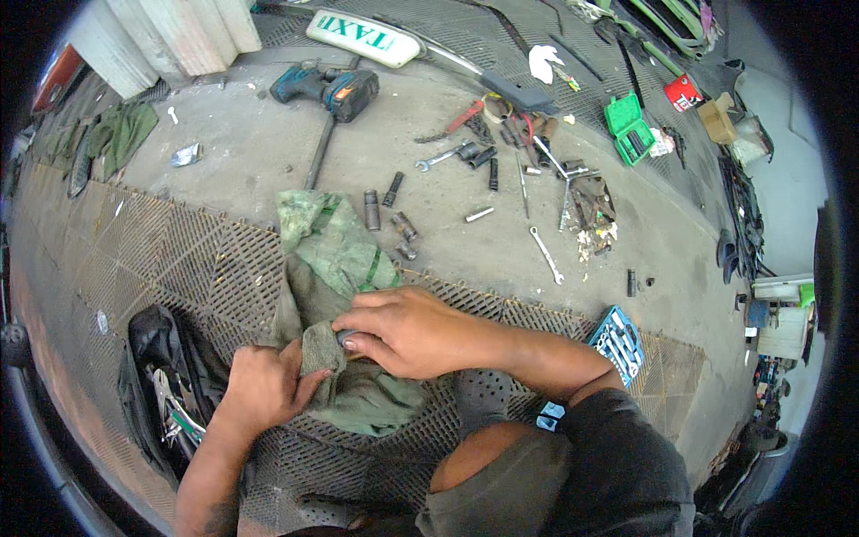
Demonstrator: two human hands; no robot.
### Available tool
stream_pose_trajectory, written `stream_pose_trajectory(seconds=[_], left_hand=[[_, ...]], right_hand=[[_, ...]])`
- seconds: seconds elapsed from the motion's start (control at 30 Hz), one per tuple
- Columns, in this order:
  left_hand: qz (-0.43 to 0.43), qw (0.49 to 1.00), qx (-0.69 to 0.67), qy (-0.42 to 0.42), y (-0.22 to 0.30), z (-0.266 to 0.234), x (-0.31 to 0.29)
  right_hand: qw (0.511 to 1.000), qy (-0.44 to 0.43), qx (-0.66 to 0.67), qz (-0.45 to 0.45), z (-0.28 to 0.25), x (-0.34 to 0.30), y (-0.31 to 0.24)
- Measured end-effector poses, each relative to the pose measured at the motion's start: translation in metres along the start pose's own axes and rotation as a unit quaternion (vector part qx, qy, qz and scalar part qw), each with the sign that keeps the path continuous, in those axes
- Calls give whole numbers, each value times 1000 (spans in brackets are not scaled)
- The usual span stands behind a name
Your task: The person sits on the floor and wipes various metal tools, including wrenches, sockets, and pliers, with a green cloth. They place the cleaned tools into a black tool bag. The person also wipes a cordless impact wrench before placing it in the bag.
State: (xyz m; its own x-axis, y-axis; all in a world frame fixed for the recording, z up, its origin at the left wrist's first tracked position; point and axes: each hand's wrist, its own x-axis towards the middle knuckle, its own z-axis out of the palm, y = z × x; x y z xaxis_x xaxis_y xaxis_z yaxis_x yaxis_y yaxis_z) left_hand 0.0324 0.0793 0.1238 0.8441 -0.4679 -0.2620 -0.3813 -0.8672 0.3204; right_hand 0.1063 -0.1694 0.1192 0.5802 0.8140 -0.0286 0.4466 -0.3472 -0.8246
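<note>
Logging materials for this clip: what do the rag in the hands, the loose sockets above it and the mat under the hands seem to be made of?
Green rag: woven cloth, looks like cotton, matte and stained, creasing softly where both hands grip it.
Sockets: probably steel, dull dark grey cylinders with faint glints.
Perforated mat: likely rubber or plastic, a matte brown dusty grid of holes; which one cannot be told.

Two bare hands, the left hand and the right hand, meet on one green cloth. On the concrete lie one cordless drill, one rooftop cab sign, two combination wrenches and about nine loose dark sockets. There are two socket cases, one green and one blue, and one black tool bag.
</note>
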Motion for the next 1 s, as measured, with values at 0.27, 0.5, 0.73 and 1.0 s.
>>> stream_pose_trajectory(seconds=[0.27, 0.5, 0.73, 1.0], left_hand=[[-94, 965, -239, -50, 10, -29, -17], [-199, 945, -260, 12, -33, -46, -42], [-168, 855, -484, 82, -31, -15, -35], [-121, 841, -474, 231, 28, 15, 26]], right_hand=[[993, -36, 110, -29, 1, -9, 6], [992, 53, 70, 88, -47, -34, 40], [816, 131, 548, 130, -14, -23, 74], [808, 223, 540, 73, 78, 13, 1]])
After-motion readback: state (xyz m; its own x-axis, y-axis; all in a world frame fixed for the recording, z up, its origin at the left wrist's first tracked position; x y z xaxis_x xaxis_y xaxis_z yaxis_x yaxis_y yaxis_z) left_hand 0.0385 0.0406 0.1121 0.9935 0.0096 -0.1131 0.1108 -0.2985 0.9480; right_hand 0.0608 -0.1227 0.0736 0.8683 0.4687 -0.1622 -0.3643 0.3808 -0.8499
